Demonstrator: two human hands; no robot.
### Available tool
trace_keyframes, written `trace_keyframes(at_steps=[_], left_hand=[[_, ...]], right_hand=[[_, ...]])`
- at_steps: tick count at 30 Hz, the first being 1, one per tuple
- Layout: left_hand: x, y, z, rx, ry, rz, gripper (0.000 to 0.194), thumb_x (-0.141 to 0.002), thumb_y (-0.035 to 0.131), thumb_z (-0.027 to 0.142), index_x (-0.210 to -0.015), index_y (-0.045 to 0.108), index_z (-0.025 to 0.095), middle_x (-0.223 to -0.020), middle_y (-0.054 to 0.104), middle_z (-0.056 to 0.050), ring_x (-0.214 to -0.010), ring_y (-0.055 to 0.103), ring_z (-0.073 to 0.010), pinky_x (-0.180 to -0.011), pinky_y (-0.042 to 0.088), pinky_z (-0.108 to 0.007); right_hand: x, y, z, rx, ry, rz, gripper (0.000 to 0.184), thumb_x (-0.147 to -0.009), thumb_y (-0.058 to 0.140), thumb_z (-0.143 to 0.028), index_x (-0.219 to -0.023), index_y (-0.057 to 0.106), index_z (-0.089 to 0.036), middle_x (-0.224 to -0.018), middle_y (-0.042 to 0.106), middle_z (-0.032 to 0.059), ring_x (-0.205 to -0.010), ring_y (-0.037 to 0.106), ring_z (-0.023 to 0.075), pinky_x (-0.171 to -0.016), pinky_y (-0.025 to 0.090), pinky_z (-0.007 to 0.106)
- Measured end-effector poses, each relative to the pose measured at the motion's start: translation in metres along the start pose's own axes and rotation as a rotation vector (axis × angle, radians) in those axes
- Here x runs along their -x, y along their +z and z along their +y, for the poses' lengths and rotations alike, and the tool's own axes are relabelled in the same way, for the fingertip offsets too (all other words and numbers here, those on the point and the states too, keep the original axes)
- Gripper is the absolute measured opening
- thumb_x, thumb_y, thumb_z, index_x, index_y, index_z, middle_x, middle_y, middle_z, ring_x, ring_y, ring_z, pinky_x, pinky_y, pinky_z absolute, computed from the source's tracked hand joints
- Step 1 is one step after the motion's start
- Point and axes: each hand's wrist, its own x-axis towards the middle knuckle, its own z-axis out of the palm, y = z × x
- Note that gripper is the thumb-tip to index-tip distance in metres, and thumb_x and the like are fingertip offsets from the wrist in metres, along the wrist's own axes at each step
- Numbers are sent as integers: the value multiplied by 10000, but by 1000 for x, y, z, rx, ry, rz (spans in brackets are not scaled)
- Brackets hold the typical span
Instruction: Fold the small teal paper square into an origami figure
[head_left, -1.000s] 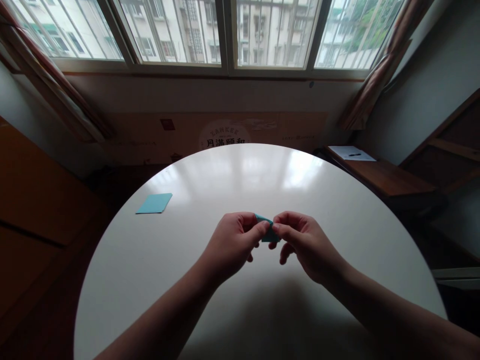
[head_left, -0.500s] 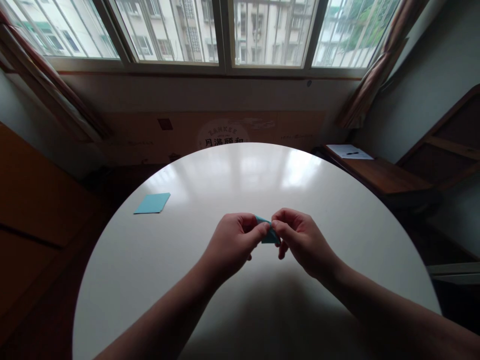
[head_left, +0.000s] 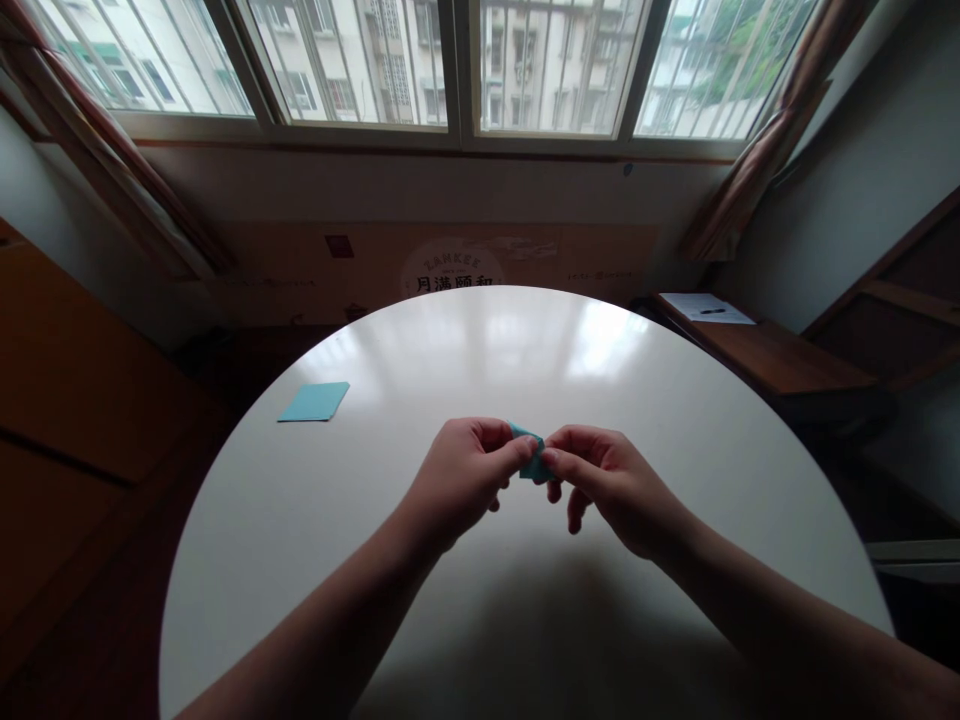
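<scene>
Between my two hands is a small folded piece of teal paper [head_left: 532, 467], held a little above the white table. My left hand [head_left: 469, 475] pinches its left side between thumb and fingers. From the other side, my right hand [head_left: 611, 485] closes thumb and index finger on the paper's right edge, while its lower fingers curl loosely below. My fingers cover much of the paper, so its full shape is hidden. Off to the left on the table lies a flat stack of teal square paper [head_left: 315, 402], apart from both hands.
The round white table [head_left: 480, 340] fills the middle of the view. Right of it stands a wooden side table [head_left: 810, 362] with a white sheet [head_left: 701, 305] and a dark pen [head_left: 712, 311]. Behind are a printed cardboard panel [head_left: 285, 265] and barred windows.
My right thumb and fingers have shifted on the folded paper, with the lower fingers now more spread. More of the paper is covered. The whole view has moved slightly.
</scene>
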Motion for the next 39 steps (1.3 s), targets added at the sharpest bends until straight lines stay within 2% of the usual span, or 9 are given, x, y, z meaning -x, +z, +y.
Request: trace_keyframes(at_steps=[8,13,19,23,30,33,35,37,39], left_hand=[[0,-6,1,131,-68,28,225,-776,712,308,-641,658,136,-493,490,39,-435,407,-65,-373,321,-158],[-3,-5,1,86,-56,8,243,-781,711,327,-645,656,134,-498,502,34,-433,422,-69,-374,329,-163],[0,-2,1,-47,14,-11,222,-802,676,311,-673,685,131,-520,546,23,-431,442,-76,-375,351,-175],[1,-1,0,-90,37,-20,238,-813,663,321,-669,685,132,-527,550,19,-435,445,-80,-376,352,-182],[-1,-6,3,-11,-1,16,243,-797,686,329,-658,660,131,-513,504,31,-433,424,-75,-383,337,-181],[-1,-6,3,-21,0,18,234,-796,687,324,-665,668,131,-519,511,27,-437,429,-78,-381,341,-180],[-1,-7,3,-26,2,27,227,-800,686,319,-675,673,130,-521,515,26,-439,435,-79,-383,349,-180],[-1,-7,2,-26,6,40,223,-805,683,320,-694,685,126,-524,517,26,-442,436,-78,-386,350,-178],[-1,-6,1,-32,11,38,231,-809,680,329,-703,690,124,-525,515,26,-441,431,-76,-385,346,-177]], right_hand=[[3,-6,-3,54,48,-52,271,-855,743,-405,-883,710,-137,-804,672,56,-611,604,130,-327,446,138],[3,-4,-3,73,29,-52,275,-871,720,-405,-841,673,-135,-778,666,48,-604,612,130,-338,448,140],[3,0,-3,99,16,-57,353,-892,670,-494,-927,651,-143,-862,653,54,-623,618,134,-321,428,141],[4,0,-3,97,41,-70,336,-861,720,-457,-861,649,-129,-825,658,55,-605,613,128,-326,430,142],[4,-5,-3,18,88,-83,207,-831,746,-330,-911,697,-146,-844,678,60,-667,647,156,-341,456,153],[3,-8,-4,15,126,-83,220,-823,755,-346,-896,702,-145,-869,689,75,-696,666,170,-342,446,144],[3,-9,-6,7,151,-113,265,-818,762,-363,-961,710,-146,-932,696,93,-721,676,176,-343,448,140],[3,-10,-8,-19,152,-125,309,-844,729,-400,-1031,703,-155,-991,688,101,-726,681,177,-338,446,139],[3,-9,-9,-42,128,-102,320,-872,683,-445,-1018,688,-161,-987,674,92,-707,678,173,-323,434,140]])
